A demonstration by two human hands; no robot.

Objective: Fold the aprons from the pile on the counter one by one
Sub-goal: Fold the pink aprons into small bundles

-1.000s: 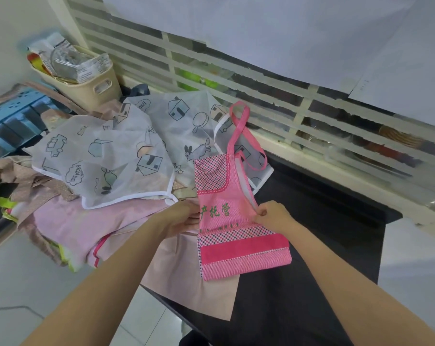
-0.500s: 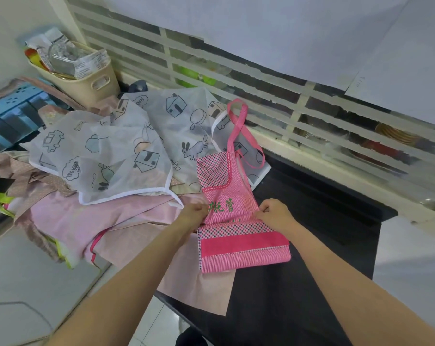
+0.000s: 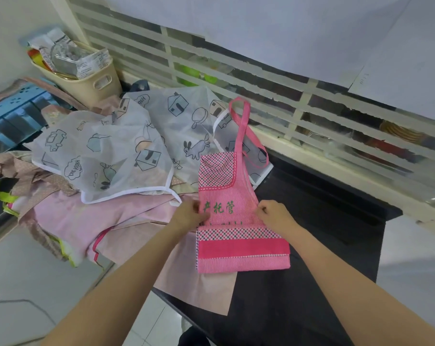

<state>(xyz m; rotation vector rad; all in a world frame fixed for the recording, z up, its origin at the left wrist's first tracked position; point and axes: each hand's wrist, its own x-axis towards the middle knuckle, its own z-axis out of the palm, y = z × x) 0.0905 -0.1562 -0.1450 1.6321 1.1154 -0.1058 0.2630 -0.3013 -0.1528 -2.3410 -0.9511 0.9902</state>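
We've got the little pink apron [image 3: 233,196] lying flat on the black worktop [image 3: 323,245], folded lengthwise, its left part resting on the edge of the pile. Our left hand [image 3: 190,216] pinches the apron's left edge right beside the green embroidered characters [image 3: 219,208], and our right hand [image 3: 273,216] pinches the right edge at the same height, fingers curled tight on the cloth. So each grip is narrow and holding fabric, with the apron stretched between them. Its neck strap [image 3: 241,126] runs up and away from us over the white cartoon-print apron [image 3: 126,151]. The pocket band and hem sit below our hands, nearer to us. Left of that is the pile: pale pink aprons [image 3: 86,221] under the white one. A beige basket [image 3: 91,83] stuffed with packets stands in the far corner.
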